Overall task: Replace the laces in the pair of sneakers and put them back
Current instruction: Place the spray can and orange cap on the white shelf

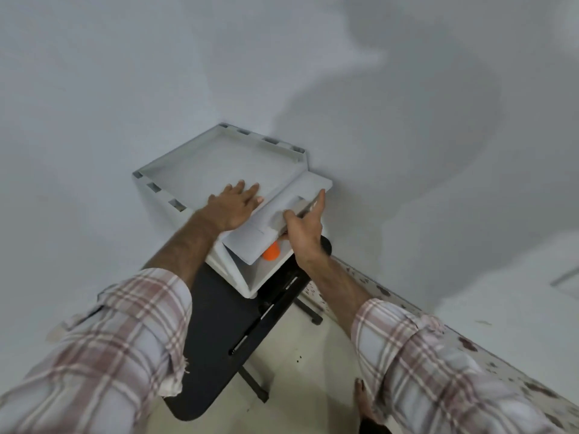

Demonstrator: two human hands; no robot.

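Observation:
A white plastic cabinet [219, 158] stands in the corner of the room. Its hinged front flap [250, 242] is tilted open. My left hand [235, 205] lies flat on the cabinet's top, fingers straight. My right hand [304, 230] grips the flap at its recessed handle, with the index finger stretched out along the edge. Something orange [271, 252] shows in the gap under the flap; I cannot tell what it is. No sneakers or laces are in sight.
A black table [232, 324] on thin legs stands in front of the cabinet, partly under it. White walls close in on the left and right. A speckled skirting strip [470, 343] runs along the right wall. My bare foot [362, 399] is on the pale floor.

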